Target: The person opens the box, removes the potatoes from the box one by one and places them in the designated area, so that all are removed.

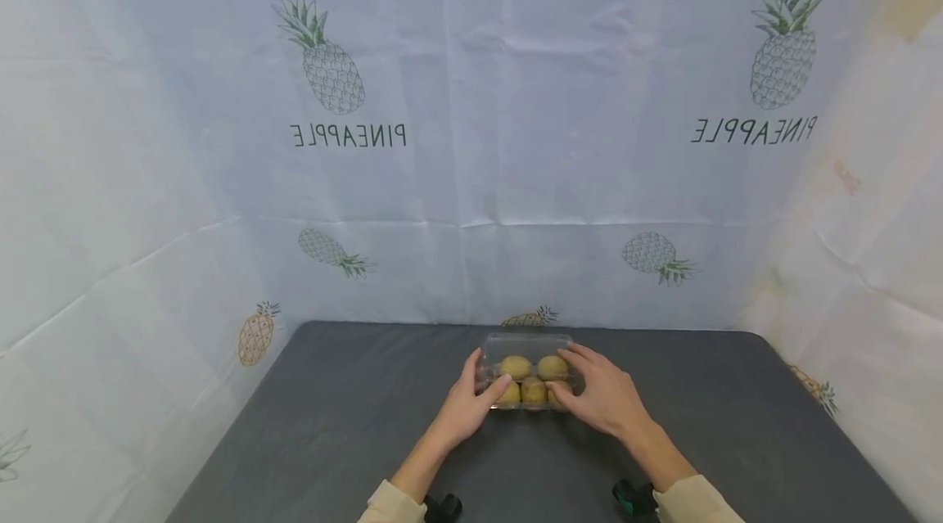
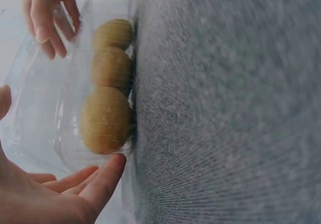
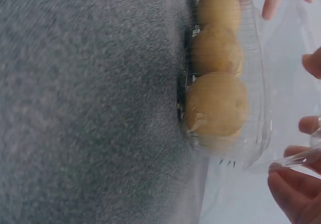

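A clear plastic clamshell box [image 1: 482, 382] stands on the dark table with its lid [image 1: 526, 340] raised at the back. Several round yellow-brown fruits [image 1: 534, 392] lie in it; their exact kind I cannot tell. My left hand [image 1: 464, 410] is at the box's left end, its fairly straight fingers [image 2: 108, 181] against the end wall and the thumb apart from it. At the right end, my right hand [image 1: 606, 396] has its fingers bent around the clear edge of the lid, which shows between them in the right wrist view.
Dark grey tabletop [image 1: 354, 408] spreads around the box. White cloth [image 1: 471, 179] with pineapple prints hangs behind the table and along both sides. Black straps [image 1: 442, 508] sit at the wrists, beside beige sleeves [image 1: 394, 504].
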The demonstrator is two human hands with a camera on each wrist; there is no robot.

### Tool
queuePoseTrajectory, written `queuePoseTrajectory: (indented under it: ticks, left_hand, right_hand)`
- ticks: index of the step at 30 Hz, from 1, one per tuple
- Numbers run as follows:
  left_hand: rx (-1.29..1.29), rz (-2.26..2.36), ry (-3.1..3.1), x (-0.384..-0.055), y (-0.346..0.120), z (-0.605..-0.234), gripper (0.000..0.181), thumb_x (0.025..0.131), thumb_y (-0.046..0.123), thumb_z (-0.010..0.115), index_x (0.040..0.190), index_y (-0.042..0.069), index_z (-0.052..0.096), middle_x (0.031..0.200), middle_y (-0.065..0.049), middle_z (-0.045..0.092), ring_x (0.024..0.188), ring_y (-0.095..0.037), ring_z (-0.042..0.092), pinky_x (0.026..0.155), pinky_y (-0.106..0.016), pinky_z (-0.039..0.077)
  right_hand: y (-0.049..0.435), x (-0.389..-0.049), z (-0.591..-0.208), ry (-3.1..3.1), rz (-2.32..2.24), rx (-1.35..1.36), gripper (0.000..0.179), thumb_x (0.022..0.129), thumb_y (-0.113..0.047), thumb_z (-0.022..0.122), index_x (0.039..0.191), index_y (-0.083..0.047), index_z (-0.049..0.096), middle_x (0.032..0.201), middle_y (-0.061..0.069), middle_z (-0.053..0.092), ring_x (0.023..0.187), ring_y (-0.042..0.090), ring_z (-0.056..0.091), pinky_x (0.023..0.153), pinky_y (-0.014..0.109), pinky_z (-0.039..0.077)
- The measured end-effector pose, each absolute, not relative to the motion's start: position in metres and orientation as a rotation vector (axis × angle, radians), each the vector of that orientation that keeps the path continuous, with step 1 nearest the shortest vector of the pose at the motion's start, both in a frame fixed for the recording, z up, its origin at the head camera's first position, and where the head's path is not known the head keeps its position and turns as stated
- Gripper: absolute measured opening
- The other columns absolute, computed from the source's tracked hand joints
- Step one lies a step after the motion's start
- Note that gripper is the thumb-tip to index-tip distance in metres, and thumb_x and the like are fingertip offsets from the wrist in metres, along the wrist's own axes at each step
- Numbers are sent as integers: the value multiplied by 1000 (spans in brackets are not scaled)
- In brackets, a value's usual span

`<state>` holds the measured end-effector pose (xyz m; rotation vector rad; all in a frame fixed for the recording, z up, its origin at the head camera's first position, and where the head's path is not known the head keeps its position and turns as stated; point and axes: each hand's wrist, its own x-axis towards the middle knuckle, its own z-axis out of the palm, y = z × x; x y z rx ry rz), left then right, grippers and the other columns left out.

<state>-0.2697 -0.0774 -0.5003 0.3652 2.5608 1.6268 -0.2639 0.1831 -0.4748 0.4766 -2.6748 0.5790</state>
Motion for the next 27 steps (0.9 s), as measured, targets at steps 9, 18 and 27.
queuePoseTrajectory:
  ticks: [9,18,27]
  left_hand:
    - [384,1594,2555,-272,-80,-503,90,96,51,68,158,-1,29,149,-28,44,132,-46,49,97,-62,47]
    - [472,1558,2594,-274,-81,-508,73,97,37,71,152,0,41,151,-26,43,130,-46,50,96,-62,47]
    - [443,1540,2597,-276,-79,-506,76,96,38,72,153,1,39,152,-26,43,130,-46,51,96,-61,48]
  right_hand:
    - [187,-267,-479,-2606,655,488,56,90,-43,75,134,-9,66,142,16,58,122,40,59,84,60,53]
    - [186,-272,-475,-2593,702,490,50,91,-28,77,135,-8,65,141,16,58,121,40,60,82,58,54]
    - [189,-278,-470,-2551,800,487,44,95,-19,74,136,-6,64,139,17,59,122,39,60,89,59,52]
